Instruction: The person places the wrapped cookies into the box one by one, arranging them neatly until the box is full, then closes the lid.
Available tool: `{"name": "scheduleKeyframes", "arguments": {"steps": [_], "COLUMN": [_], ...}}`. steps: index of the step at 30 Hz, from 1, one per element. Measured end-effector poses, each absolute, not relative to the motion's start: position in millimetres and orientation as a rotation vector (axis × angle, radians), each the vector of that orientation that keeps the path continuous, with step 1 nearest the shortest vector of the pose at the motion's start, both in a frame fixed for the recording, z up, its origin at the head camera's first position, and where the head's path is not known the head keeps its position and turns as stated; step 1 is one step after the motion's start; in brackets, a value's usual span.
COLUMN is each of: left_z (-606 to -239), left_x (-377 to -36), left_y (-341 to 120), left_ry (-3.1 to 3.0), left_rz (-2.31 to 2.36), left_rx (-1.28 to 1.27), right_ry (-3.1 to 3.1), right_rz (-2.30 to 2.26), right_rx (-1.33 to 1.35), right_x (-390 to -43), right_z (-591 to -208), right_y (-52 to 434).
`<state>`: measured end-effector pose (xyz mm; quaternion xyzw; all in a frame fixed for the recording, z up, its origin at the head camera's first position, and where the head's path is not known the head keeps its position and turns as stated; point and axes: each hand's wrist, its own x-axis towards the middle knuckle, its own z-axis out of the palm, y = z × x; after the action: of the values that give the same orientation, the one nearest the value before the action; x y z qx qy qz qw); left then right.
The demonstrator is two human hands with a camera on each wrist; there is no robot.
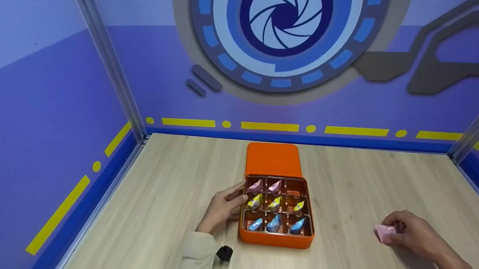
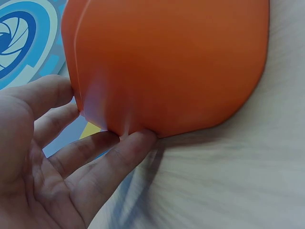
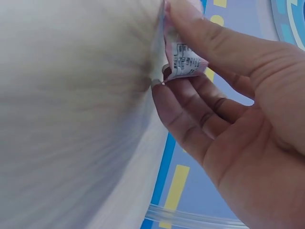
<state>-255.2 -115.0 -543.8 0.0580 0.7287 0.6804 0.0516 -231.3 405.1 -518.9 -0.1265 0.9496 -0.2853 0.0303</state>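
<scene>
Fingers of the left hand [image 1: 220, 206] lie straight against the left wall of the orange box [image 1: 275, 238]. Right hand [image 1: 414, 234], well right of the box, pinches a pink candy [image 1: 383, 233] on the table [image 1: 155, 212]. Box's long axis runs away from the person; its one empty cell [image 1: 295, 187] is far-right, toward the candy hand.

A staged recording booth: purple graphic wall panels [image 1: 349, 112] around a wooden tabletop [image 1: 168, 213].

Pink packet [image 3: 183, 59] print (blurred), top edge cut off
</scene>
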Motion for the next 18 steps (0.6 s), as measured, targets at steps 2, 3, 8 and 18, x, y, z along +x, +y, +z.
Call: {"name": "scheduleKeyframes", "arguments": {"steps": [2,3,8,18], "left_z": [-544.0,-544.2,-544.6,-544.5], "left_x": [-255.7,-256.0,-256.1,-255.6], "left_y": [-115.0,-115.0,-115.2,-115.1], "left_ry": [2.217,2.216,2.242,2.240], "left_rz": [2.071,2.072,2.061,2.056], "left_rx": [0.177,0.178,0.191,0.191], "right_ry": [2.930,2.934,2.966,2.990], "right_rz": [-0.876,-0.877,-0.909,-0.925], "right_rx": [-0.382,-0.381,-0.423,-0.408], "right_x": [-231.8,-231.7,-230.2,-229.9], "right_z": [-519.0,-519.3,-521.9,-523.4], "right_y": [404.7,404.4,402.9,397.4]}}
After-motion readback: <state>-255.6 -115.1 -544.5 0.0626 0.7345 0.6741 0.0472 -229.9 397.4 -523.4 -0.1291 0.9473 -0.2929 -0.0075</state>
